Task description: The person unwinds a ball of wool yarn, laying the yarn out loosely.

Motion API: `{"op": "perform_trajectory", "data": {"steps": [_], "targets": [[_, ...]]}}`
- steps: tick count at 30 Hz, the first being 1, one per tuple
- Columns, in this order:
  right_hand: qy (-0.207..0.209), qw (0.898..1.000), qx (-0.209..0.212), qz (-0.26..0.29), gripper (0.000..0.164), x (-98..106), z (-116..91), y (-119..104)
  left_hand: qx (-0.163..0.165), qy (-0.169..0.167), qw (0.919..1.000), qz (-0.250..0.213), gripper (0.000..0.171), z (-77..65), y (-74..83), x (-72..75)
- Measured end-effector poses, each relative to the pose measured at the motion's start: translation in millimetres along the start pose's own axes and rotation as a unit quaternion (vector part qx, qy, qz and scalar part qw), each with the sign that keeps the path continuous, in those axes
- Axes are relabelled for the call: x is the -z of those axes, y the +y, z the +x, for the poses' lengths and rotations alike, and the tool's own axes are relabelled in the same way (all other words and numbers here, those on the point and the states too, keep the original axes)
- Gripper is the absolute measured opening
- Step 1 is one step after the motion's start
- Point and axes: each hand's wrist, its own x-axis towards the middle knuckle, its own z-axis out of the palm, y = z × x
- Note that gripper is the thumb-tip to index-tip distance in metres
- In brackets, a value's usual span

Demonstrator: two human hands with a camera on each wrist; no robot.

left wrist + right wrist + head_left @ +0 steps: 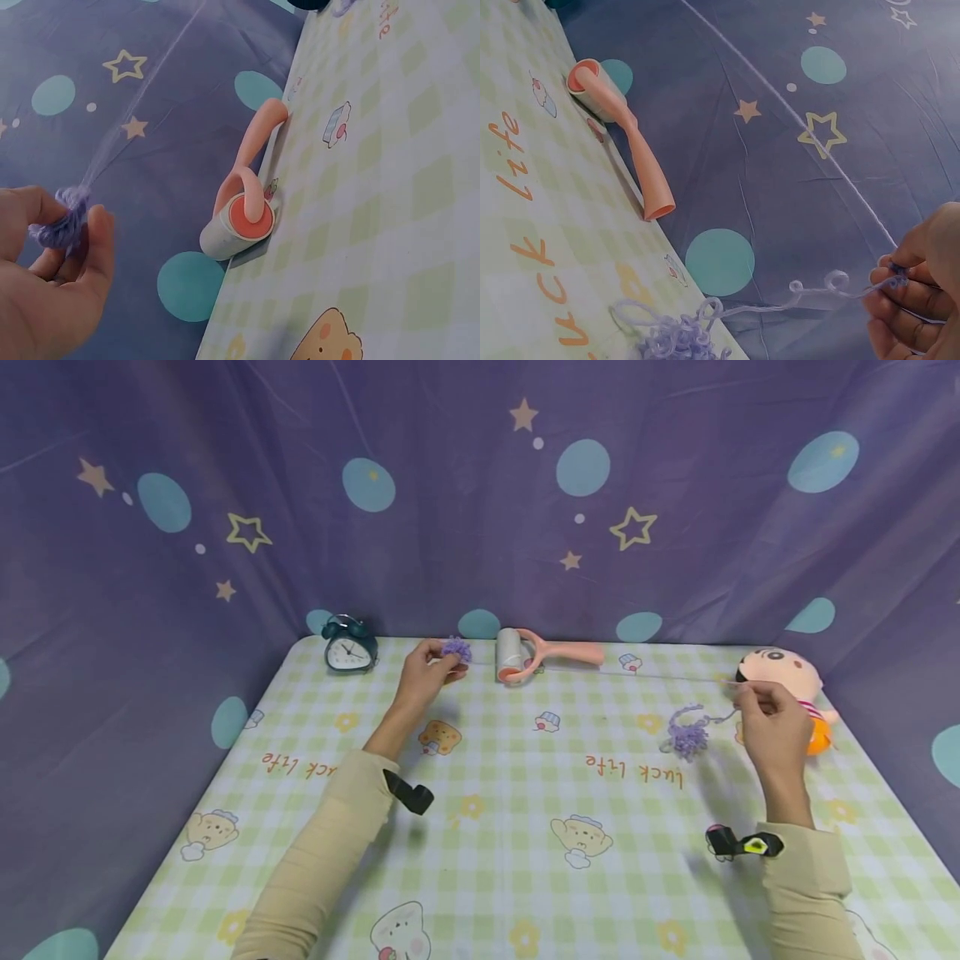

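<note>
A small bundle of purple yarn is pinched in my left hand, between thumb and fingers. From it a single strand runs taut across to my right hand, whose thumb and fingers pinch it. A curly yarn tail leaves the right fingers and drops to a loose purple yarn clump on the tablecloth. Both hands are raised above the table. In the left wrist view, the yarn bundle sits between thumb and fingertips, partly covered by them.
A lint roller with a pink handle lies at the table's back, behind the strand. A dark green alarm clock stands at the back left. The plush doll is at the right, partly behind my right hand. A purple curtain hangs behind.
</note>
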Motion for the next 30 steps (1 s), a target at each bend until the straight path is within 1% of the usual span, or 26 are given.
{"op": "perform_trajectory", "data": {"steps": [4,7,9,15,18,21,24,26,28,30], "targets": [[0.001,1.0,-0.011,-0.006,0.024,2,0,1,-0.008,0.01,0.9994,-0.033,0.028,0.7,1.3,1.4],[0.0,1.0,-0.014,-0.012,0.029,4,1,3,-0.013,0.014,0.999,-0.039,0.033,0.9,2.5,2.2],[0.003,1.0,-0.014,-0.017,0.031,6,2,5,-0.011,0.018,0.9986,-0.048,0.03,1.4,2.7,2.5],[0.019,0.999,-0.017,-0.038,0.032,12,4,9,-0.002,0.046,0.9939,-0.1,0.017,2.8,1.3,4.0],[0.021,0.998,-0.033,-0.057,0.033,15,5,11,-0.001,0.06,0.9933,-0.099,0.016,2.2,1.1,5.6],[0.013,0.996,-0.044,-0.073,0.034,18,5,13,-0.002,0.067,0.9938,-0.089,0.019,1.5,1.5,6.7],[-0.003,0.994,-0.038,-0.098,0.033,18,5,18,-0.002,0.062,0.9939,-0.091,0.028,0.8,2.0,6.6],[-0.026,0.992,-0.036,-0.121,0.033,17,5,20,-0.003,0.054,0.9936,-0.099,0.032,1.2,2.0,6.0],[-0.059,0.987,-0.037,-0.143,0.034,15,6,22,-0.003,0.043,0.9935,-0.105,0.032,1.6,1.9,4.9],[-0.095,0.982,-0.032,-0.159,0.036,13,5,24,-0.002,0.033,0.9942,-0.102,0.025,2.4,1.7,3.7]]}}
